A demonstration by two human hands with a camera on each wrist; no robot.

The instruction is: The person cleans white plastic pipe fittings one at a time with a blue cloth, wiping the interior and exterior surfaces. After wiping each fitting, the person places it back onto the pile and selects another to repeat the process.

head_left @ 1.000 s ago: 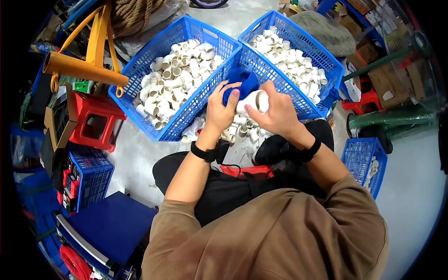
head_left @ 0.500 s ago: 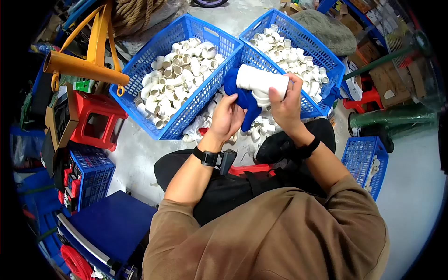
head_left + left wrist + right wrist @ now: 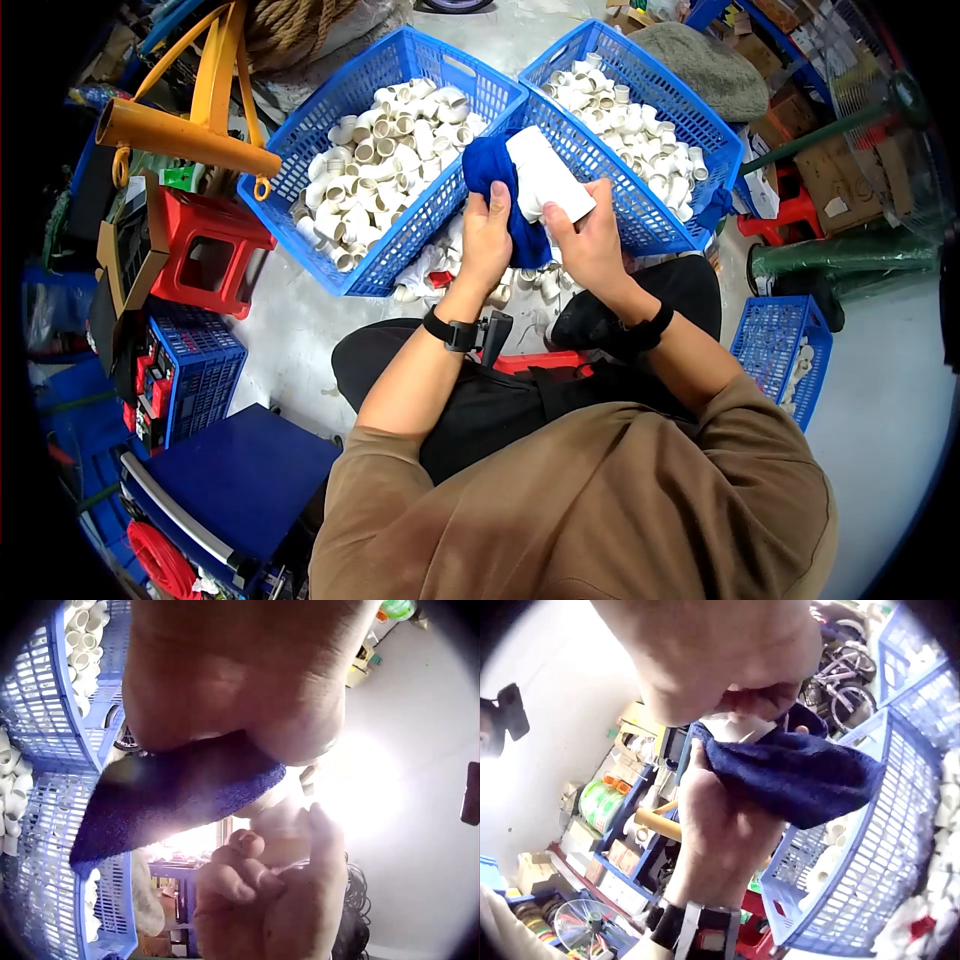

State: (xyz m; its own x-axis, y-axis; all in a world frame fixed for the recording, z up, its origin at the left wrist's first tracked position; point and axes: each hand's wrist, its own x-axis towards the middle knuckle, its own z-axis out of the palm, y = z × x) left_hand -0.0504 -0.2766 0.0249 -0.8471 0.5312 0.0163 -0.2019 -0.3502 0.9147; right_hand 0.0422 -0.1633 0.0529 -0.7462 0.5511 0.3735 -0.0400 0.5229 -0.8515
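Observation:
A white plastic pipe fitting (image 3: 546, 172) is held up in front of the body, between the two hands. My right hand (image 3: 594, 248) grips its near end, thumb on the side facing me. Against its left side lies a blue cloth (image 3: 488, 162), which my left hand (image 3: 486, 246) holds with the thumb upright along it; the fingers are hidden behind. In the left wrist view the cloth (image 3: 172, 806) hangs from the left hand, with the right hand (image 3: 270, 900) beyond. The right wrist view shows the cloth (image 3: 802, 776) draped over the left palm, the fitting (image 3: 739, 729) just above.
Two blue crates, left (image 3: 375, 262) and right (image 3: 655, 225), hold many white fittings. More fittings (image 3: 548, 285) lie on the floor between crates and legs. A red stool (image 3: 205, 250) and an orange metal frame (image 3: 185, 140) stand left; a small blue crate (image 3: 765, 345) is at right.
The fitting was first turned with its opening toward me, then lifted sideways, and now slants with its far end up-left. The left hand came off the cloth's front, then returned to its side.

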